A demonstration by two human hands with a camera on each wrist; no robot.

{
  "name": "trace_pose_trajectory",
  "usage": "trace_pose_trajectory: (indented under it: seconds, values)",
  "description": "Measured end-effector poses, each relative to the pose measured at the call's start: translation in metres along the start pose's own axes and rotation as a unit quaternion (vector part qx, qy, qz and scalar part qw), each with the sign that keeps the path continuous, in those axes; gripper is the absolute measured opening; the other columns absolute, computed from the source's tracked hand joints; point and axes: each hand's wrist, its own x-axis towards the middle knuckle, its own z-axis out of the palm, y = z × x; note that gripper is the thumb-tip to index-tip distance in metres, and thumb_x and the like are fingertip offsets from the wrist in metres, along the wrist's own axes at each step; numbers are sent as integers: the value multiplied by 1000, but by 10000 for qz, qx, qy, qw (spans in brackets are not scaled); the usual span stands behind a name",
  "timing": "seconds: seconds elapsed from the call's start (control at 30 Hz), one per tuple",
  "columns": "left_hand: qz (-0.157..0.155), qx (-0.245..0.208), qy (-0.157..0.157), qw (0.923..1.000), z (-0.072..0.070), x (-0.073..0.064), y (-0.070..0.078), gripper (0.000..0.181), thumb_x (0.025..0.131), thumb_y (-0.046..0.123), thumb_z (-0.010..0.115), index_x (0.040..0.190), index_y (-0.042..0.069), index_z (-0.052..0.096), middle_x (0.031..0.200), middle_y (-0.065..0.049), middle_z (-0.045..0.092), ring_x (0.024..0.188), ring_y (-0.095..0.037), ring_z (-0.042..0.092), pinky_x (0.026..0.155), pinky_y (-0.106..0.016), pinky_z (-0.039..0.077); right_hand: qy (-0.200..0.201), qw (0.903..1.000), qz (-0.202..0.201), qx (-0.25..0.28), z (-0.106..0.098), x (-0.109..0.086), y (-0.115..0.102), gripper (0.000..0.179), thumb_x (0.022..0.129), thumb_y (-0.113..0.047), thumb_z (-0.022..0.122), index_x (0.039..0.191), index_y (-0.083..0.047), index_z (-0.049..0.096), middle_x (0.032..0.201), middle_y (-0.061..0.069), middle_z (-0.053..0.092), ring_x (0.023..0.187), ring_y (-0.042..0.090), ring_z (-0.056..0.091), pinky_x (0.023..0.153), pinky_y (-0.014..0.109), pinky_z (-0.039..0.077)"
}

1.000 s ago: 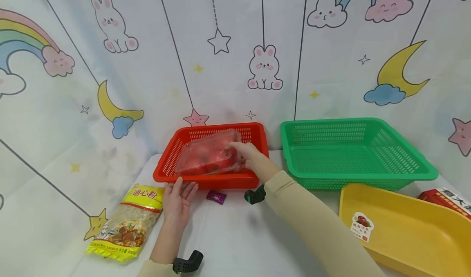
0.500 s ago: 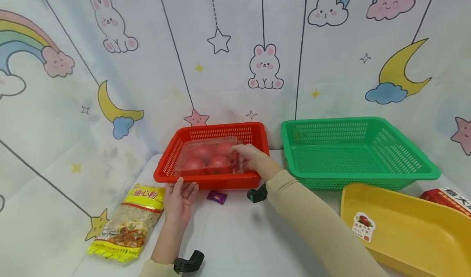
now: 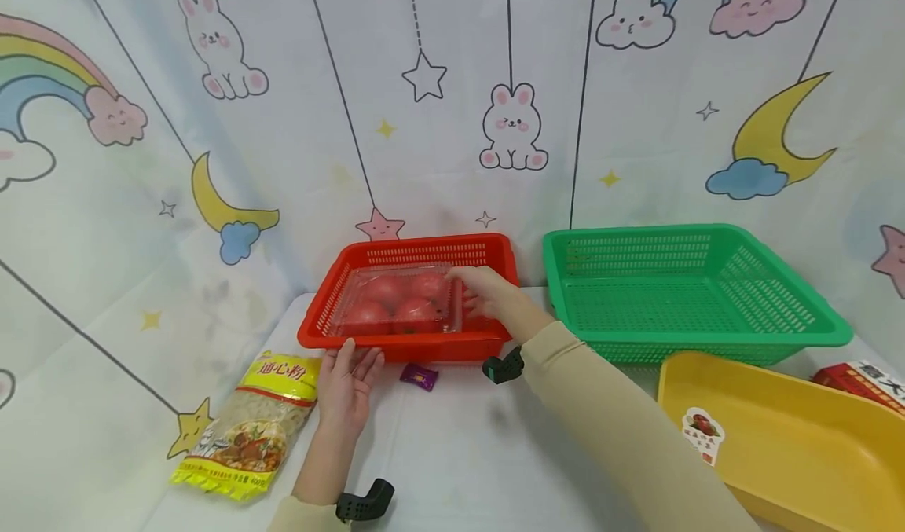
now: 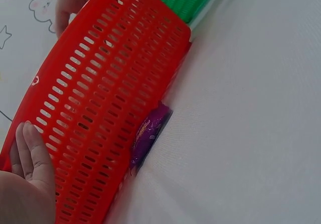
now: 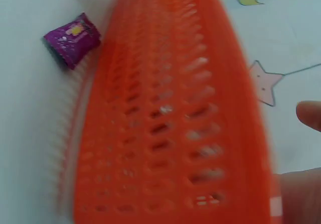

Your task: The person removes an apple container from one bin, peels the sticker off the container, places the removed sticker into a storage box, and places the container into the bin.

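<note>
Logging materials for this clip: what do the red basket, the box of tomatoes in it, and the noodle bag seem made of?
Red basket: moulded plastic, slightly glossy, with slotted walls.
Box of tomatoes: thin clear plastic, probably a clamshell; the tomatoes show through and it glints.
Noodle bag: flexible plastic film, yellow print with a clear window, crinkled.
The right hand rests at the box.

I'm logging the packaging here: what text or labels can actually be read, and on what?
"通心粉": yellow header of the noodle bag.
Large white characters on the red box: cut off, not readable.
Sticker on the yellow tray: print too small.
Purple candy wrapper: print blurred.
</note>
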Motion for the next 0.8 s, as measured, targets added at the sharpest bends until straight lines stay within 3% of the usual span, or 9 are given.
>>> trace_pose_trajectory:
  seconds: [0.3,0.43,0.67,0.8]
  values:
    - [-52,38,112,9999,-2,1,2,46,105,30,54,144,18,33,141,-10,51,107,-21,70,92,-34,55,-444,9978,-143,461,-15,-15,-22,67,99,-29,63,154,-7,32,154,23,36,138,44,38,110,56,38]
    - [-120,135,69,9998,-5,0,5,43,105,31,56,141,20,35,140,-10,52,110,-21,69,93,-34,54,-711,9950,-244,660,-23,-24,-27,67,100,-29,60,155,-10,27,156,22,34,139,43,37,111,54,38]
    - [-237,757,-207,9966,-9,-13,6,32,104,31,57,128,19,40,126,-9,61,119,-27,64,97,-37,52,-1083,9901,-399,801,-47,-45,-29,67,102,-25,56,158,-13,22,154,20,38,139,41,39,109,51,41]
    - [-83,1484,-483,9877,-11,-23,4,34,106,32,54,130,14,40,129,-14,62,117,-28,65,96,-39,53,-1321,9872,-544,709,-60,-59,-26,67,104,-27,52,160,-10,20,155,22,37,140,43,38,107,51,43]
